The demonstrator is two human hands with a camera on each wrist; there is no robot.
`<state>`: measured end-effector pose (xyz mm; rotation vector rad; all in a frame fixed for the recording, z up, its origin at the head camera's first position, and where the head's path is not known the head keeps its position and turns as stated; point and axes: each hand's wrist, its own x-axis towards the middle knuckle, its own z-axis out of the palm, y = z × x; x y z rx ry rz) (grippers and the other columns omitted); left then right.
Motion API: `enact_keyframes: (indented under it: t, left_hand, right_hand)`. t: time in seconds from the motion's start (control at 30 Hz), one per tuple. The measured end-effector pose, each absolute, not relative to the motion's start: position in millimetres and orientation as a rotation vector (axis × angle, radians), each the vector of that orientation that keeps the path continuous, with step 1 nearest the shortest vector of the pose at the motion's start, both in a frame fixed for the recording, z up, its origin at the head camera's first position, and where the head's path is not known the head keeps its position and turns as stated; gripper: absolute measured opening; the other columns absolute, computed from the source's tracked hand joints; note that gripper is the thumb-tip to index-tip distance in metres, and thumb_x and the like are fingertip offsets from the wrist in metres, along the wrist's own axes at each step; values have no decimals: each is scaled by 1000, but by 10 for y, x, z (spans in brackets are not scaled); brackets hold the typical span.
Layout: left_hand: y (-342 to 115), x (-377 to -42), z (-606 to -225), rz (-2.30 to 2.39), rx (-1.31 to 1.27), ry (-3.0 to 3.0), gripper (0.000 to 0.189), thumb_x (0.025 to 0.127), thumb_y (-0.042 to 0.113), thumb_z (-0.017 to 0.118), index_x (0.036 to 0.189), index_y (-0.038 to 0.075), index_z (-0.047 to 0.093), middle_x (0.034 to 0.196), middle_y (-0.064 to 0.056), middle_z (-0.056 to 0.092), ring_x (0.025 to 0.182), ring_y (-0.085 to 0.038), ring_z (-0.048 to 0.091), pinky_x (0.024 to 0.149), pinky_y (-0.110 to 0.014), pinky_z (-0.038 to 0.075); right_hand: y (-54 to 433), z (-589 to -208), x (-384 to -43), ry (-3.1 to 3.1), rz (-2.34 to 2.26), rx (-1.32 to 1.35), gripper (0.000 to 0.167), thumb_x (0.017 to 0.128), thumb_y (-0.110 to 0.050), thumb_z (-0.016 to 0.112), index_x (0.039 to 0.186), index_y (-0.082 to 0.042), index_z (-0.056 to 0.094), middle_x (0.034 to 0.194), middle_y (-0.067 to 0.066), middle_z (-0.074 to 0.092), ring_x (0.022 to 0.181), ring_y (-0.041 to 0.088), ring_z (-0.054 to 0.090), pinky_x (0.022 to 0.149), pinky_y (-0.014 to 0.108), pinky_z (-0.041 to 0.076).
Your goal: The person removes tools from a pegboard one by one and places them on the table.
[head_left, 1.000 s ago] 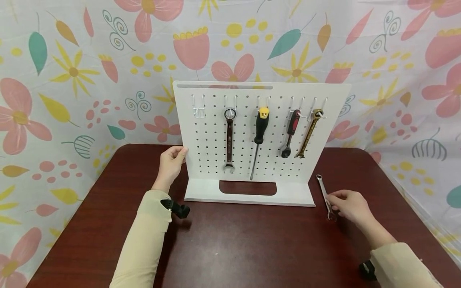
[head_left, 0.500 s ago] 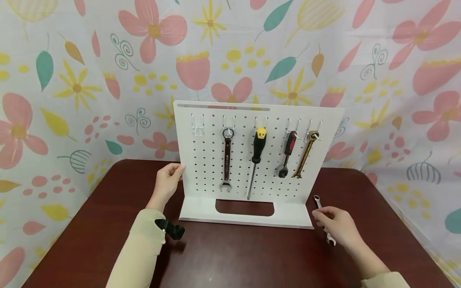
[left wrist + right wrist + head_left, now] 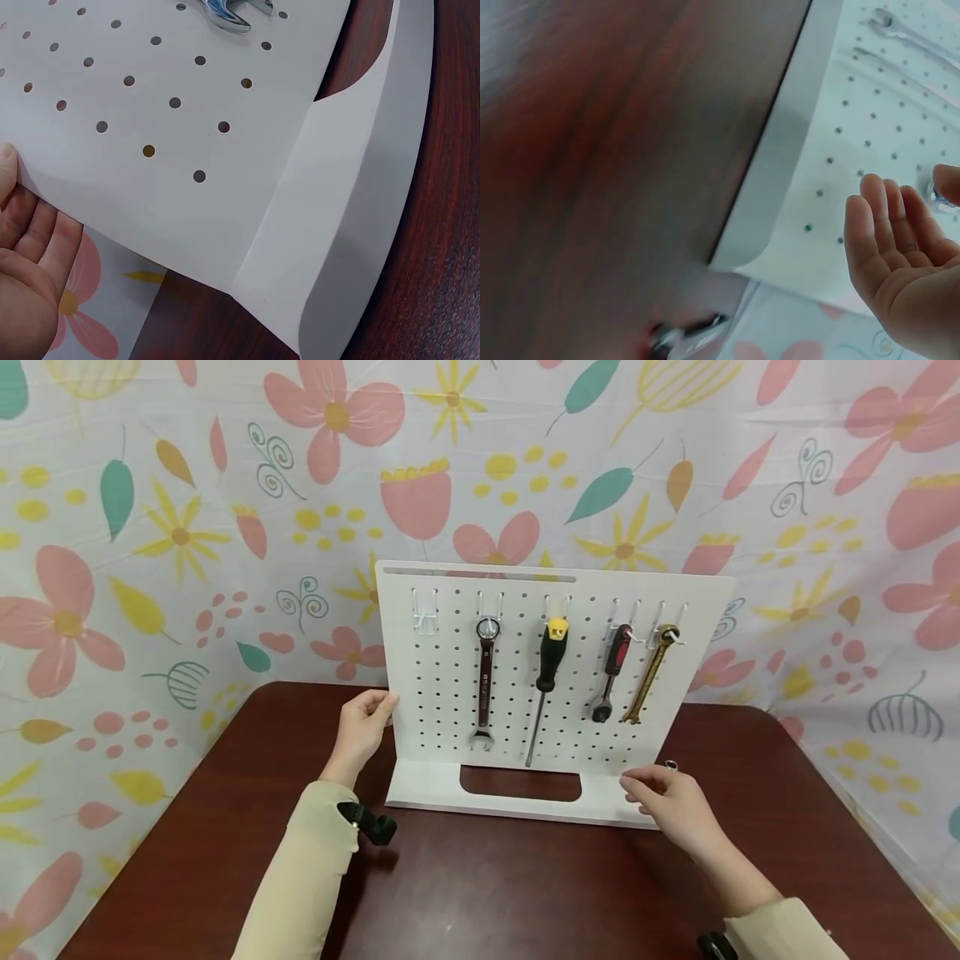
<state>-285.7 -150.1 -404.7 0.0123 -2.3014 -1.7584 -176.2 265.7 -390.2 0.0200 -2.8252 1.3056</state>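
A white pegboard stand (image 3: 517, 681) faces me on the table. My left hand (image 3: 358, 732) pinches its left edge between thumb and fingers; the left wrist view shows those fingers (image 3: 56, 244) behind the board. My right hand (image 3: 675, 810) hovers at the stand's lower right corner, fingers relaxed and holding nothing. Behind it on the table lies a silver combination wrench, its ring end (image 3: 671, 765) showing past the knuckles. On the board hang a dark combination wrench (image 3: 485, 685), a black and yellow screwdriver (image 3: 551, 660), a red and black ratchet (image 3: 617, 652) and a gold-coloured wrench (image 3: 649, 678).
A white hook (image 3: 425, 622) at the board's upper left bears no tool. The dark red wooden table (image 3: 480, 893) extends in front of and on both sides of the stand. A flower-patterned cloth (image 3: 225, 527) hangs close behind.
My right hand has left the silver combination wrench on the table, moving left and up to the stand's lower right corner. My left hand keeps its hold; the head view has shifted.
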Motion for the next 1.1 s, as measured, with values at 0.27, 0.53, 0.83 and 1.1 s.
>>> enact_keyframes:
  t: [0.27, 0.53, 0.83, 1.1]
  left_hand:
    - [-1490, -2865, -4018, -1781, 1, -2304, 38, 93, 37, 57, 107, 3, 66, 92, -15, 61, 90, -26, 60, 89, -40, 55]
    - [-1478, -2864, -4015, -1779, 12, -2309, 37, 94, 38, 57, 105, 3, 66, 87, -12, 59, 87, -25, 59, 90, -43, 54]
    - [-1479, -2864, -4001, -1768, 27, -2315, 34, 94, 35, 58, 104, 4, 66, 87, -9, 60, 85, -23, 59, 85, -38, 56]
    - [-1493, -2835, -4000, -1780, 40, -2313, 33, 94, 33, 58, 105, 3, 66, 90, -11, 60, 86, -22, 60, 86, -39, 56]
  right_hand:
    - [2454, -3811, -1848, -2793, 1359, 121, 39, 94, -32, 60, 117, -1, 63, 106, 18, 68, 90, 22, 66, 74, 27, 58]
    - [2255, -3751, -1913, -2788, 1417, 172, 43, 94, -34, 59, 121, -1, 62, 109, 18, 67, 95, 26, 66, 78, 30, 58]
    - [2027, -3720, -1970, -2737, 1491, 237, 41, 94, -32, 59, 119, 0, 62, 105, 17, 68, 91, 23, 67, 78, 35, 59]
    - [1815, -3714, -2042, -2678, 1621, 288, 41, 95, -30, 59, 122, 0, 60, 109, 22, 66, 100, 35, 64, 79, 40, 58]
